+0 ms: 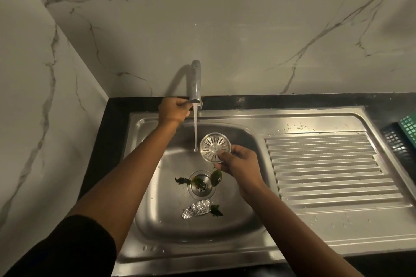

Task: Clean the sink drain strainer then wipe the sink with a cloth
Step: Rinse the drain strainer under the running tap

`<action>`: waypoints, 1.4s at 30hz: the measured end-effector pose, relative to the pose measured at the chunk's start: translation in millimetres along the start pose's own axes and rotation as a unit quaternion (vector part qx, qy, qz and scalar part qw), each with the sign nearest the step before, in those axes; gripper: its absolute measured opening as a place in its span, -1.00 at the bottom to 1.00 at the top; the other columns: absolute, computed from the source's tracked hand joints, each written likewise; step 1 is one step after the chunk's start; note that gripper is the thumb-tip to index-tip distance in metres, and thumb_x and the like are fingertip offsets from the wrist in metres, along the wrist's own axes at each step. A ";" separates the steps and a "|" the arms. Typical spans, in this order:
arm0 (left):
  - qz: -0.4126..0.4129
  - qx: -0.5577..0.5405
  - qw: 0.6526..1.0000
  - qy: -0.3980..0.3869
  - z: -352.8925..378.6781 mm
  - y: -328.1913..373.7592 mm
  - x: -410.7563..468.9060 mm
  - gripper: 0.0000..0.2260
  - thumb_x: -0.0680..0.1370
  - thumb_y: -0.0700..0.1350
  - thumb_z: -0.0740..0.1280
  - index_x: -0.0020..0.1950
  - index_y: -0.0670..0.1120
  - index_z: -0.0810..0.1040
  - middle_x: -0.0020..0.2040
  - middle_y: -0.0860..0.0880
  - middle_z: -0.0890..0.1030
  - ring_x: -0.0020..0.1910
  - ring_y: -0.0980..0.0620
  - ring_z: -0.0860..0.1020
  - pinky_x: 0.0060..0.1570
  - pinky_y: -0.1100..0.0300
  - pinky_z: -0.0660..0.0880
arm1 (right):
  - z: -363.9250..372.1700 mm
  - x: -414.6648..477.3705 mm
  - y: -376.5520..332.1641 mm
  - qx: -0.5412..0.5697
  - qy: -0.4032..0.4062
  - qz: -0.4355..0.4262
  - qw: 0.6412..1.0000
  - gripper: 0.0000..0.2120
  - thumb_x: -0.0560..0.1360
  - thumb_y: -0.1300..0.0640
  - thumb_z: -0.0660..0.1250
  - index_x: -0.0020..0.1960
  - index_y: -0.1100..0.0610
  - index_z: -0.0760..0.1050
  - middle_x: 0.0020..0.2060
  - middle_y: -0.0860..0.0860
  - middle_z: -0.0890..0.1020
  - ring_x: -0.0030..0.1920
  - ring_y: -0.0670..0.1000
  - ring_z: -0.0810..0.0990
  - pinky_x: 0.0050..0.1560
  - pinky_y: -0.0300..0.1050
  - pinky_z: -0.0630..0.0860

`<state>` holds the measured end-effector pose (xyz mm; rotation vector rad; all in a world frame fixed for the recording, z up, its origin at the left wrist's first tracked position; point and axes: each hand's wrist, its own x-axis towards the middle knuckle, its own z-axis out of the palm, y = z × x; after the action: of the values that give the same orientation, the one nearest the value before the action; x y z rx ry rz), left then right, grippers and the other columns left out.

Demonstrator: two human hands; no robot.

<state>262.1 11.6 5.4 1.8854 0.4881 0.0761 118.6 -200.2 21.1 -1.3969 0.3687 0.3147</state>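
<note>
My right hand (239,166) holds the round steel drain strainer (212,145) by its lower right edge, tilted up over the sink basin (171,220). A stream of water (195,128) falls from the tap (196,83) just left of the strainer. At the tap's base, my left hand (173,110) is closed around the handle. Below the strainer the drain hole (201,184) lies uncovered, with green leaf scraps (216,176) on and around it. A crumpled piece of foil (196,208) rests in front of the drain beside another leaf bit (216,210).
A ribbed steel drainboard (326,164) with water drops extends to the right of the basin. Black and green plastic baskets (400,139) sit at the far right edge. Marble walls close in behind and on the left. No cloth is in view.
</note>
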 end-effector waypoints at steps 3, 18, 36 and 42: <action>-0.024 -0.058 0.998 -0.025 -12.8 -17.4 -14.5 -0.91 0.58 -0.18 0.50 -0.11 -0.04 0.71 -0.13 -0.20 0.75 -0.12 -0.15 0.72 0.07 -0.02 0.67 | 3.0 8.0 1.3 -0.015 0.014 -0.003 1.000 -0.92 0.56 0.24 0.48 0.05 0.21 0.68 -0.12 0.12 0.78 -0.11 0.10 0.78 -0.14 -0.14 0.69; -0.118 -0.158 0.971 -0.131 -26.8 -22.0 -88.6 -0.89 0.62 -0.25 0.44 0.12 -0.24 0.68 -0.07 -0.21 0.78 -0.13 -0.14 0.79 -0.10 0.09 0.74 | 38.5 54.4 -24.6 -0.234 0.005 -0.128 0.964 -0.82 0.55 0.29 0.41 0.12 0.14 0.69 -0.10 0.00 0.77 -0.18 -0.08 0.78 -0.22 -0.13 0.72; -0.107 -0.199 0.971 -0.081 -52.3 -29.4 -105.1 -0.83 0.64 -0.14 0.43 0.01 -0.24 0.71 -0.19 -0.26 0.77 -0.28 -0.17 0.77 -0.34 0.16 0.67 | 59.8 69.1 -79.9 -0.370 -0.111 -0.180 0.905 -0.89 0.53 0.24 0.51 -0.14 0.11 0.63 -0.33 -0.11 0.67 -0.43 -0.26 0.66 -0.44 -0.46 0.47; -0.079 -0.181 0.977 -0.078 -41.5 -21.0 -103.9 -0.80 0.63 -0.08 0.46 0.04 -0.23 0.72 -0.19 -0.22 0.77 -0.23 -0.19 0.78 -0.29 0.14 0.70 | 36.5 63.0 -73.3 -0.292 -0.071 -0.113 0.947 -0.88 0.53 0.30 0.49 -0.15 0.15 0.69 -0.40 -0.07 0.73 -0.44 -0.13 0.70 -0.41 -0.31 0.57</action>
<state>149.3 16.1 20.3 1.4786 0.4783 -0.0840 209.0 -175.1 64.2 -1.9661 -0.0174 0.3475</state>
